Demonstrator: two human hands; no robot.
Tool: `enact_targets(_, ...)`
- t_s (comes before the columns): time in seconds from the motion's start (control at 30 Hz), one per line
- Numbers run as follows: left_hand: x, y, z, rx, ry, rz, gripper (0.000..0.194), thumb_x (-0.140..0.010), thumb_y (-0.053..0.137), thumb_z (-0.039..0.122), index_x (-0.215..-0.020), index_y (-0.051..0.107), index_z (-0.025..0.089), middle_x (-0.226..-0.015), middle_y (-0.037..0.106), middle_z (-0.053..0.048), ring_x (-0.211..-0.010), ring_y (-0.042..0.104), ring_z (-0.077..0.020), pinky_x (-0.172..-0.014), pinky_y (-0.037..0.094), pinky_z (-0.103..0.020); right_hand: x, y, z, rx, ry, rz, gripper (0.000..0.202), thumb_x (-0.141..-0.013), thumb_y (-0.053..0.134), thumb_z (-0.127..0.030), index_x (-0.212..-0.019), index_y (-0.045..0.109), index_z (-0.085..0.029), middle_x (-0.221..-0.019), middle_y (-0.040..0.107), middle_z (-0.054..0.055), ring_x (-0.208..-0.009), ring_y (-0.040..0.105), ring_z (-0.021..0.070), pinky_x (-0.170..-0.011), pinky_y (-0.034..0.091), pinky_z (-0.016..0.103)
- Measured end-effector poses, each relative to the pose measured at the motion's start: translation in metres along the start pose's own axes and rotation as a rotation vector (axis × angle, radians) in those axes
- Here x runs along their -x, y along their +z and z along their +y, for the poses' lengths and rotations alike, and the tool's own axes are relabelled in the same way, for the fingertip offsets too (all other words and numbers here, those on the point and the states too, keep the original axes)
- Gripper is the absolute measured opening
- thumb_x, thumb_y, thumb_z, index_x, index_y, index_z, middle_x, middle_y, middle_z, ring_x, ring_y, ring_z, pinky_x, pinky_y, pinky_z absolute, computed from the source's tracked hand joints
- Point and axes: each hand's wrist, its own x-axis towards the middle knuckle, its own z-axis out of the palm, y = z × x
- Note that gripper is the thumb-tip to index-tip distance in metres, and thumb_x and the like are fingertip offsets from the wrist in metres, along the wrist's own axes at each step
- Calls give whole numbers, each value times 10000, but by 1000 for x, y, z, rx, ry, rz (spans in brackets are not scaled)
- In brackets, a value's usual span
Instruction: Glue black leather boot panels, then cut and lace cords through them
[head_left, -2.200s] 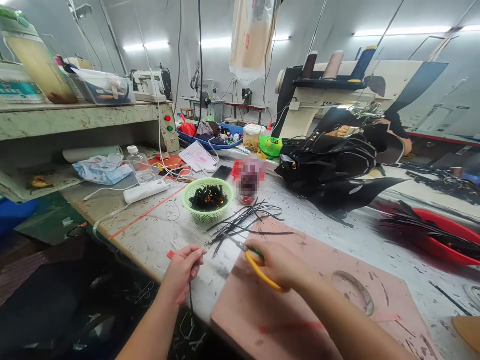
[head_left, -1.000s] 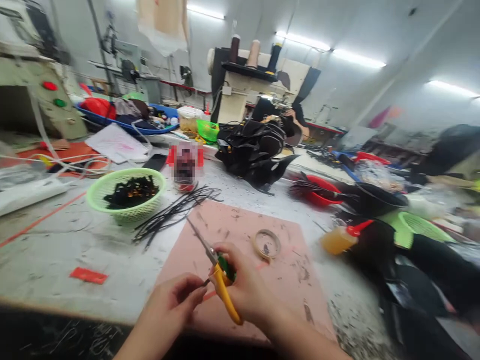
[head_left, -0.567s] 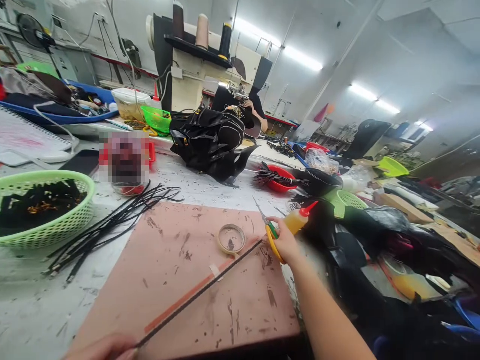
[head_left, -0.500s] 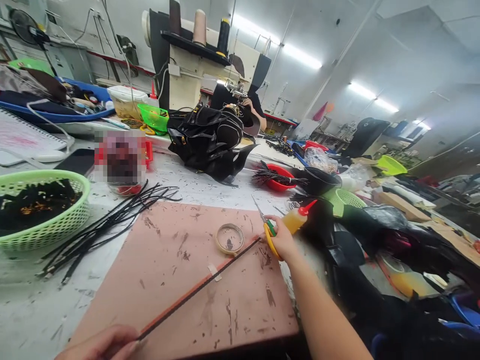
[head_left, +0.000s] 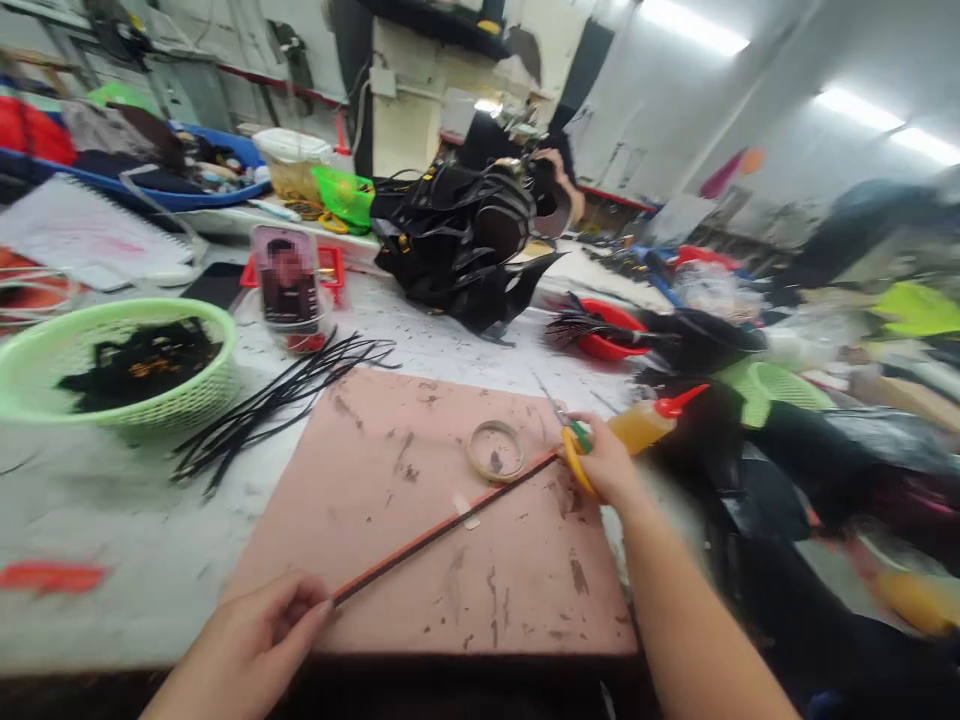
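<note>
My left hand (head_left: 262,635) pinches the near end of a thin black strip (head_left: 442,530) with a reddish edge, which runs diagonally over a pink board (head_left: 375,450). Around the handles of yellow-and-green scissors (head_left: 577,465) my right hand (head_left: 607,465) is closed, at the strip's far end; the blades point away. Just beyond the strip lies a roll of tape (head_left: 495,451). A small pale piece of tape (head_left: 466,512) sits at the strip's middle.
Black cords (head_left: 277,400) and a green basket (head_left: 195,395) are at left. A phone (head_left: 289,275) stands behind them. A black bag (head_left: 457,235) lies at the back. Right are a red bowl (head_left: 611,335) and a glue bottle (head_left: 641,425). Another person's hand (head_left: 559,170) is beyond.
The view has shifted, so the table items appear further right. My left hand now shows more fully, still holding the strip's near end. The scissors remain in my right hand.
</note>
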Motion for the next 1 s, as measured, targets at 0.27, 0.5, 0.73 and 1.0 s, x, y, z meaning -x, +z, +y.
enact_targets(0.27,17,4,6,-262,67,-25,119,-644,532,272,-550,575,213,-478,539,27,-476,488,-153,-477,345,-232,3,-3,5,168,41,0,465,-592,606,-287,-1050,549,-229,-763,673,69,-725,616,252,-632,437,305)
enact_targets(0.5,19,5,11,-202,46,-9,86,-599,555,236,-516,547,220,-456,522,38,-455,463,-148,-465,317,-234,4,-4,4,205,50,15,488,-584,632,-343,-1055,551,-248,-776,668,81,-718,613,268,-585,435,311)
enact_targets(0.73,19,6,6,-245,68,-20,86,-614,530,231,-531,535,211,-458,501,45,-458,455,-132,-463,324,-226,5,-4,1,230,53,1,486,-592,627,-310,-1066,555,-230,-788,669,83,-740,611,267,-630,450,328)
enact_targets(1.0,0,5,23,350,-39,193,202,-557,648,345,-626,563,175,-484,503,54,-370,383,-65,-363,269,-178,-44,-21,-62,153,-233,206,579,-686,580,-267,-1251,450,-249,-969,639,53,-838,608,220,-714,442,303)
